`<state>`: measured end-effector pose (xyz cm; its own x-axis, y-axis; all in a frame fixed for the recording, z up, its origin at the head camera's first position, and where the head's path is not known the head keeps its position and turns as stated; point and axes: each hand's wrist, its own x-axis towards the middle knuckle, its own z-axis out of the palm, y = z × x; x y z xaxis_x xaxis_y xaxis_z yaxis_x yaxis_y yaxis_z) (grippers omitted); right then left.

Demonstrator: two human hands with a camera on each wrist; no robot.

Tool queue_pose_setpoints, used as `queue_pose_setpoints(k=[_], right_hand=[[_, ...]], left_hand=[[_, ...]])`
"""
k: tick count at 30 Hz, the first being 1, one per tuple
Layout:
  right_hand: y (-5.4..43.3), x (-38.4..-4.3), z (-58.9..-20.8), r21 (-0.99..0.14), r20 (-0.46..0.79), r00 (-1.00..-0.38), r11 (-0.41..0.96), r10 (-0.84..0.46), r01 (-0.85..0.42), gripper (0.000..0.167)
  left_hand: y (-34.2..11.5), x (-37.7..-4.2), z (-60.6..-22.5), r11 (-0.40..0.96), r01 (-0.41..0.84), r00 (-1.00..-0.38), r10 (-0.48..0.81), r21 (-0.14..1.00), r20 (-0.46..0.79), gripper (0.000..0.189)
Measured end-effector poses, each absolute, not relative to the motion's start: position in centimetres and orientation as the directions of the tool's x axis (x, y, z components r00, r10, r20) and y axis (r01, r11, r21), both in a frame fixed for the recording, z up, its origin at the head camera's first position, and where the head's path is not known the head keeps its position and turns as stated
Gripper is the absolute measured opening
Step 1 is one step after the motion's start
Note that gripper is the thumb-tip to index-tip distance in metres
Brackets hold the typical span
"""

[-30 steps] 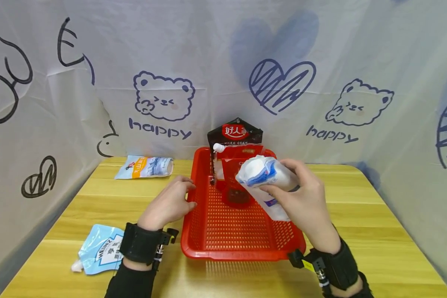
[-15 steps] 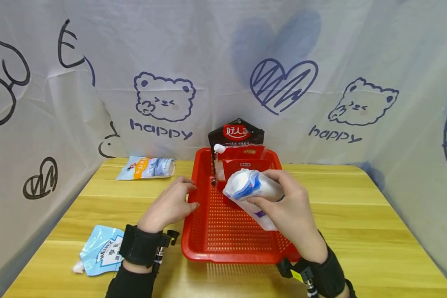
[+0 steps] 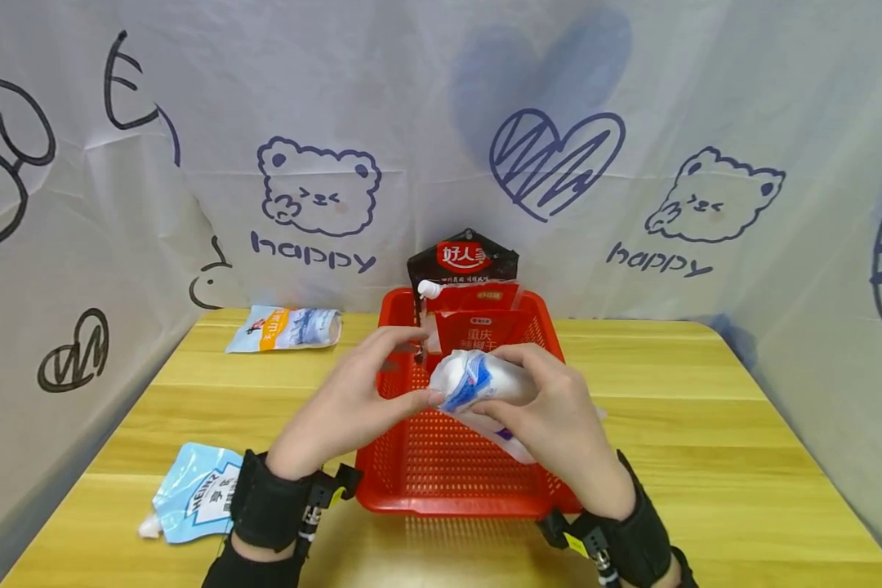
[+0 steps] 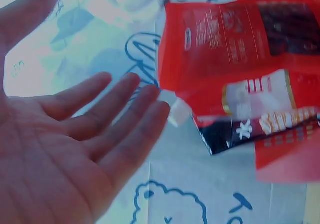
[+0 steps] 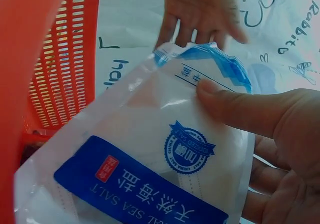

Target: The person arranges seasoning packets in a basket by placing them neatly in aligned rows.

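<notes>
My right hand (image 3: 559, 416) grips a white and blue bag of sea salt (image 3: 505, 380) over the red basket (image 3: 456, 505). In the right wrist view its thumb lies across the front of the salt bag (image 5: 150, 109), the other fingers behind. My left hand (image 3: 349, 408) has come over the basket's left side, its thumb tip at the bag's left end. The left wrist view shows that palm (image 4: 85, 154) facing in with fingers extended. Inside the basket, at the back, stand a red pouch with a white spout cap (image 3: 478, 328) and a black packet (image 3: 461, 261).
A light blue Heinz pouch (image 3: 200, 493) lies at the front left of the wooden table (image 3: 713, 457). Behind it, near the back edge, lies a white, orange and blue packet (image 3: 287, 329). A white cloth with drawings (image 3: 441, 188) closes off the back and sides.
My right hand has carried the salt bag left and slightly toward me. My left hand has left the basket's left rim and moved right, to the bag's end.
</notes>
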<state>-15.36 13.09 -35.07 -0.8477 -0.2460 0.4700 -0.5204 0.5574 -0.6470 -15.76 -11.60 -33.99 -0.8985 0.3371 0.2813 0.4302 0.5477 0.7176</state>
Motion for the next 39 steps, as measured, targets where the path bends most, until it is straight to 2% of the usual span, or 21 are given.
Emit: queue_pose_setpoints(k=[7,15,21,27,33,39], right_hand=[[12.8,-15.1,-35.1,-0.612,0.456,-0.847,0.594,-0.274,-0.522,0.055],[12.5,-15.1,-35.3,-0.577,0.481,-0.824,0.599,-0.301,-0.556,0.057],[12.5,-15.1,-35.4,-0.546,0.520,-0.792,0.589,-0.319,-0.596,0.057],[12.5,-15.0,-35.4,-0.549,0.532,-0.782,0.570,-0.324,-0.611,0.059],[13.2,-15.1,-35.0,-0.561,0.510,-0.793,0.569,-0.335,-0.601,0.057],[14.5,-15.6,-34.3,-0.549,0.392,-0.855,0.659,-0.341,-0.515,0.048]], left_hand=[[-10.1,-15.5,-34.4,0.462,0.526,-0.839,0.418,0.714,0.349,0.063],[-9.8,-15.5,-34.7,0.447,0.580,-0.808,0.421,0.681,0.412,0.045],[-9.8,-15.4,-34.8,0.411,0.632,-0.770,0.422,0.657,0.478,0.037],[-9.7,-15.5,-34.7,0.398,0.647,-0.761,0.385,0.650,0.522,0.029],[-9.8,-15.6,-34.6,0.379,0.641,-0.767,0.356,0.668,0.534,0.028],[-10.7,-15.6,-34.4,0.373,0.623,-0.782,0.294,0.687,0.549,0.030]])
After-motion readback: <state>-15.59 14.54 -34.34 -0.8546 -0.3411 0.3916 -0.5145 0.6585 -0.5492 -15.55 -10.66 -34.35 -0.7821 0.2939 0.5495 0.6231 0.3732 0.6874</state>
